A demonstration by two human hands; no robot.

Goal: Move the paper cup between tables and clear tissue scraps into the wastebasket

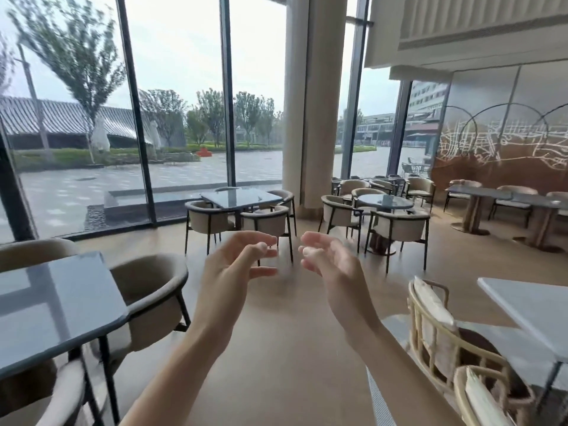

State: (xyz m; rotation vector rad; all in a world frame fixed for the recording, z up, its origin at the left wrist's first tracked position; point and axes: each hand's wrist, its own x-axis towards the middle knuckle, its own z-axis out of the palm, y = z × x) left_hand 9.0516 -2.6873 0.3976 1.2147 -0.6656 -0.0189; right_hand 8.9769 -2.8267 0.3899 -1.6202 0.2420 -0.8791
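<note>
My left hand (pixel 236 265) and my right hand (pixel 330 265) are raised in front of me over the floor, palms facing each other, fingers curled loosely and apart. Neither hand holds anything. No paper cup, tissue scrap or wastebasket shows in this view. A grey square table (pixel 46 305) stands close at my left and the corner of a white table (pixel 528 309) at my right; their visible tops carry nothing.
Beige padded chairs (pixel 147 290) flank the left table and rattan chairs (pixel 442 330) the right one. Further ahead stand a square table (pixel 242 198) and a round table (pixel 384 202) with chairs, a thick column (pixel 313 103) and tall windows. An aisle of wooden floor (pixel 292 333) runs between.
</note>
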